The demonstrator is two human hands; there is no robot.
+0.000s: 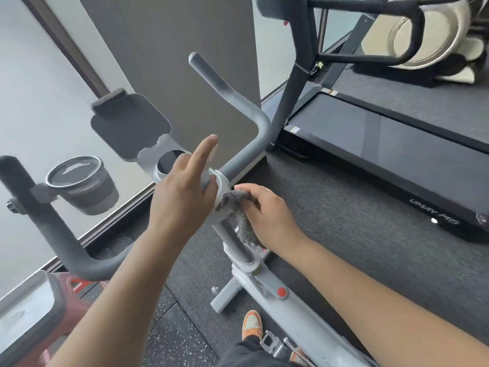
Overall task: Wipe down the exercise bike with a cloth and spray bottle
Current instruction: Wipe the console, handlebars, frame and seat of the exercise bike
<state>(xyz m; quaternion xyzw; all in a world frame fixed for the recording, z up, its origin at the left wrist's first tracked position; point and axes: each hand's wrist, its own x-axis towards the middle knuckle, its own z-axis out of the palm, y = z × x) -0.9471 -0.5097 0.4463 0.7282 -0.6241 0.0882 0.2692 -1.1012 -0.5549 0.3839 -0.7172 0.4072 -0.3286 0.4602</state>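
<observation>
1. At the far left, a red and grey machine part (39, 308) fills the lower corner, blurred, beside the dark left handlebar (53, 234) of the exercise bike (277, 295).
2. Just right of that bar, a round dark cup holder (84, 185) is clamped to the handlebar. Its contents cannot be told; only a dark surface with a pale curved mark shows at its top.
3. Further right and higher, a dark tablet tray (129, 125) stands tilted, and below it a round display (168, 162) sits at the bike's centre, partly hidden by the left hand.
4. The left hand (182, 192) is raised at the handlebar hub (221, 186), forefinger stretched out straight, the other fingers curled round a pale object that is too hidden to name.
5. The grey right handlebar (238, 102) rises from the hub up and to the left.
6. The right hand (267, 210) presses a crumpled grey cloth (242, 215) against the bike's stem just below the hub, fingers closed over it.
7. Below, an orange shoe (252, 324) rests on the dark floor beside the bike's frame.
8. To the right, well apart, a black treadmill (397, 144) stands on the dark mat.
</observation>
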